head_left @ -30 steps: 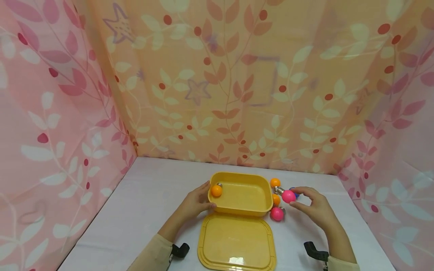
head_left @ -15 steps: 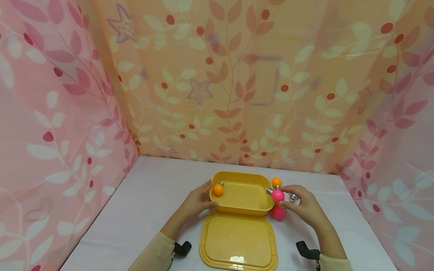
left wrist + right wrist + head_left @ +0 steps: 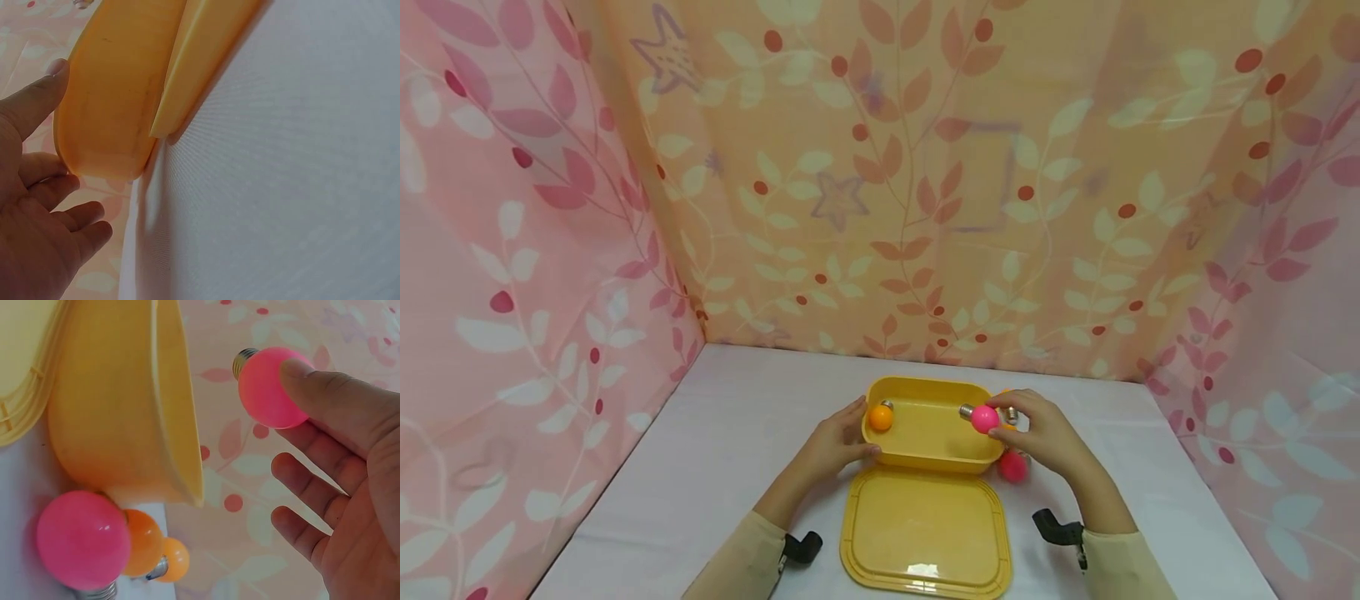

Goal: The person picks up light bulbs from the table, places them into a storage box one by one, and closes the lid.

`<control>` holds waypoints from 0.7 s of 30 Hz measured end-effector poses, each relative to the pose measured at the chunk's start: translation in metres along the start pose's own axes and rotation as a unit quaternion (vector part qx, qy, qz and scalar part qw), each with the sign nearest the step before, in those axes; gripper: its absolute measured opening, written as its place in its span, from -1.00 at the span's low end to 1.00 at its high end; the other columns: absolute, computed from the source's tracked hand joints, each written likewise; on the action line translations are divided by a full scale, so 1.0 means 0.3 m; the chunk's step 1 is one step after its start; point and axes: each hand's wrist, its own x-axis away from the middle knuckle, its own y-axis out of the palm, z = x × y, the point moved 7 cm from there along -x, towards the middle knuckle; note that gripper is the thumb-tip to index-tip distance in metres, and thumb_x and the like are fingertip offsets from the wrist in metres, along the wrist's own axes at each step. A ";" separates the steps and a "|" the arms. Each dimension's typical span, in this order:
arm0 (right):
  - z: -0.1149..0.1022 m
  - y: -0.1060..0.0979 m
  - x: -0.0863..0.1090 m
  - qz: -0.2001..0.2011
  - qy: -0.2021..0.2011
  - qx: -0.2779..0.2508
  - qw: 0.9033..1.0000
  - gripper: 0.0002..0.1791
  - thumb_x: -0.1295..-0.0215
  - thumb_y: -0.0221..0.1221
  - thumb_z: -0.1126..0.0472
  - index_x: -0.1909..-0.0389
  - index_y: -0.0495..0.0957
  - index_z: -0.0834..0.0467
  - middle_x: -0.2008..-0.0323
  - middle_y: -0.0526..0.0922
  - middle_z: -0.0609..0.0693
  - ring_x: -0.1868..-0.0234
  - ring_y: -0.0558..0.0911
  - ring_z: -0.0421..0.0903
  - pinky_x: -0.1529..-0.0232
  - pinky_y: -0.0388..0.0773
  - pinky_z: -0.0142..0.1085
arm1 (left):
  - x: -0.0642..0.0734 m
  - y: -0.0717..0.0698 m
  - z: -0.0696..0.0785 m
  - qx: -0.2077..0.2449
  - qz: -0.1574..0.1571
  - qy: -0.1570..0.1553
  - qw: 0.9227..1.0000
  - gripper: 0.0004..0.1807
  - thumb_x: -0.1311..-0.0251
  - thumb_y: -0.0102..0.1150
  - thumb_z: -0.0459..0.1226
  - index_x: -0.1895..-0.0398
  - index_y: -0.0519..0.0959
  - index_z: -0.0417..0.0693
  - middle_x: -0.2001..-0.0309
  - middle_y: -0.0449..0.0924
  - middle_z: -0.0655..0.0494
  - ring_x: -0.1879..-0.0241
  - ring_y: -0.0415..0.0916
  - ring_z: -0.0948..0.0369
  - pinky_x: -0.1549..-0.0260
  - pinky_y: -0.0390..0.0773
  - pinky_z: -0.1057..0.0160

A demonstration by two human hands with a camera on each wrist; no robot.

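My right hand [image 3: 1045, 429] pinches a pink light bulb [image 3: 985, 419] between thumb and fingers, over the right end of the yellow box [image 3: 925, 463]. Its metal screw base points left in the head view. The other fingers are spread apart from the bulb [image 3: 272, 394] in the right wrist view. At the box's left end, my left hand [image 3: 835, 446] holds the wall, thumb [image 3: 47, 94] at the rim and fingertips by the corner. An orange bulb [image 3: 881, 418] lies inside at the left.
The yellow lid [image 3: 925, 533] lies flat in front of the box. Beside the box's right end are another pink bulb [image 3: 84, 540] and two orange bulbs, one nearer [image 3: 144, 544] and one farther [image 3: 177, 557]. Patterned curtains [image 3: 910, 208] surround the white table [image 3: 737, 400].
My right hand has carried the pink bulb leftward, from beside the box to above its right end. My left hand has stayed at the box's left end.
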 end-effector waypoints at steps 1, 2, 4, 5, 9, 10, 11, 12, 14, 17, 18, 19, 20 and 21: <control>-0.008 0.002 -0.013 -0.006 -0.004 0.000 1.000 -0.57 -0.17 0.50 0.03 -0.08 0.69 -0.11 -0.08 0.67 -0.11 -0.12 0.58 0.01 -0.20 0.54 0.18 | 0.000 -0.001 0.000 -0.001 0.000 -0.002 1.000 -0.02 -0.13 0.51 -0.05 -0.58 0.23 -0.06 -0.62 0.09 0.08 -0.59 0.04 -0.03 -0.53 0.06 -0.19; -0.017 0.004 -0.025 -0.013 -0.008 0.000 1.000 -0.56 -0.17 0.50 0.04 -0.08 0.69 -0.10 -0.09 0.68 -0.10 -0.13 0.58 0.03 -0.20 0.54 0.18 | 0.000 -0.001 0.000 -0.002 0.000 -0.002 1.000 -0.02 -0.13 0.52 -0.06 -0.58 0.24 -0.06 -0.62 0.09 0.08 -0.59 0.04 -0.02 -0.53 0.06 -0.18; -0.032 0.008 -0.050 -0.027 -0.009 -0.001 1.000 -0.55 -0.18 0.49 0.03 -0.10 0.68 -0.07 -0.08 0.69 -0.09 -0.15 0.59 0.05 -0.20 0.55 0.20 | -0.001 0.000 -0.001 -0.002 -0.001 -0.001 1.000 -0.03 -0.14 0.51 -0.07 -0.57 0.24 -0.07 -0.62 0.09 0.06 -0.59 0.04 -0.03 -0.53 0.06 -0.18; -0.038 0.010 -0.061 -0.033 -0.009 -0.001 0.999 -0.55 -0.18 0.49 0.03 -0.11 0.68 -0.06 -0.07 0.69 -0.09 -0.15 0.59 0.06 -0.20 0.56 0.21 | -0.002 0.000 -0.001 -0.003 -0.001 -0.001 1.000 -0.03 -0.14 0.51 -0.07 -0.57 0.24 -0.07 -0.62 0.09 0.06 -0.59 0.04 -0.02 -0.53 0.05 -0.18; -0.054 0.025 -0.113 -0.059 -0.002 0.002 0.998 -0.57 -0.19 0.48 0.02 -0.09 0.69 -0.09 -0.04 0.70 -0.13 -0.16 0.59 0.06 -0.25 0.50 0.23 | -0.004 -0.001 -0.005 -0.003 -0.001 0.001 1.000 -0.02 -0.14 0.51 -0.06 -0.58 0.23 -0.08 -0.62 0.09 0.03 -0.59 0.04 -0.03 -0.53 0.06 -0.18; -0.057 0.029 -0.127 -0.066 0.000 0.000 0.998 -0.58 -0.19 0.49 0.03 -0.08 0.70 -0.10 -0.04 0.70 -0.14 -0.16 0.58 0.06 -0.27 0.48 0.23 | -0.004 -0.002 -0.005 -0.003 0.000 0.000 1.000 -0.02 -0.14 0.51 -0.06 -0.58 0.23 -0.07 -0.62 0.09 0.03 -0.60 0.03 -0.03 -0.53 0.06 -0.18; -0.059 0.035 -0.141 -0.072 0.001 0.000 0.997 -0.59 -0.18 0.49 0.03 -0.07 0.70 -0.11 -0.04 0.70 -0.15 -0.17 0.59 0.06 -0.29 0.47 0.22 | -0.004 -0.003 -0.006 -0.004 0.000 -0.001 1.000 -0.02 -0.14 0.51 -0.05 -0.58 0.23 -0.06 -0.62 0.08 0.04 -0.60 0.03 -0.02 -0.53 0.06 -0.18; -0.062 0.041 -0.156 -0.078 -0.001 -0.001 0.997 -0.59 -0.18 0.49 0.03 -0.07 0.70 -0.10 -0.03 0.71 -0.15 -0.17 0.59 0.08 -0.30 0.45 0.23 | -0.004 -0.003 -0.006 -0.004 0.000 0.000 1.000 -0.01 -0.13 0.51 -0.05 -0.58 0.23 -0.06 -0.62 0.08 0.05 -0.60 0.03 -0.01 -0.53 0.06 -0.18; -0.063 0.054 -0.182 -0.090 0.001 0.000 0.996 -0.58 -0.17 0.49 0.02 -0.07 0.71 -0.11 -0.03 0.72 -0.17 -0.17 0.60 0.06 -0.31 0.47 0.21 | -0.003 -0.005 -0.006 -0.005 0.001 -0.001 1.000 -0.01 -0.13 0.52 -0.05 -0.58 0.22 -0.05 -0.63 0.08 0.06 -0.60 0.02 0.00 -0.54 0.05 -0.17; -0.061 0.076 -0.215 -0.109 -0.001 0.000 0.994 -0.56 -0.17 0.49 0.01 -0.09 0.70 -0.10 -0.05 0.72 -0.16 -0.17 0.61 0.06 -0.31 0.48 0.19 | -0.004 -0.005 -0.007 -0.011 0.001 -0.002 1.000 -0.01 -0.14 0.51 -0.05 -0.58 0.23 -0.03 -0.62 0.08 0.11 -0.60 0.02 0.01 -0.54 0.05 -0.16; -0.061 0.083 -0.222 -0.114 -0.003 0.000 0.993 -0.55 -0.18 0.49 0.00 -0.10 0.70 -0.10 -0.05 0.72 -0.15 -0.18 0.61 0.07 -0.31 0.48 0.18 | -0.003 -0.004 -0.006 -0.011 0.001 -0.002 1.000 -0.02 -0.14 0.51 -0.04 -0.58 0.23 -0.03 -0.62 0.08 0.11 -0.60 0.02 0.01 -0.54 0.04 -0.16; -0.060 0.091 -0.229 -0.119 -0.001 -0.001 0.993 -0.56 -0.18 0.49 0.00 -0.10 0.70 -0.11 -0.06 0.72 -0.16 -0.18 0.61 0.07 -0.31 0.49 0.17 | -0.003 -0.004 -0.006 -0.011 0.001 -0.002 1.000 -0.02 -0.14 0.51 -0.05 -0.58 0.23 -0.04 -0.62 0.08 0.11 -0.60 0.02 0.01 -0.54 0.04 -0.17; -0.060 0.099 -0.236 -0.123 0.000 -0.004 0.992 -0.56 -0.17 0.49 0.00 -0.10 0.70 -0.11 -0.07 0.72 -0.15 -0.19 0.61 0.08 -0.32 0.48 0.16 | -0.003 -0.004 -0.006 -0.012 0.000 -0.003 1.000 -0.02 -0.14 0.51 -0.05 -0.58 0.23 -0.04 -0.62 0.08 0.10 -0.60 0.02 0.01 -0.54 0.04 -0.17; -0.062 0.106 -0.241 -0.127 0.001 -0.008 0.992 -0.55 -0.17 0.49 0.00 -0.10 0.70 -0.11 -0.07 0.72 -0.14 -0.19 0.61 0.10 -0.32 0.48 0.16 | -0.003 -0.003 -0.006 -0.012 -0.001 -0.004 1.000 -0.02 -0.14 0.51 -0.05 -0.58 0.23 -0.04 -0.62 0.08 0.10 -0.60 0.02 0.01 -0.54 0.04 -0.17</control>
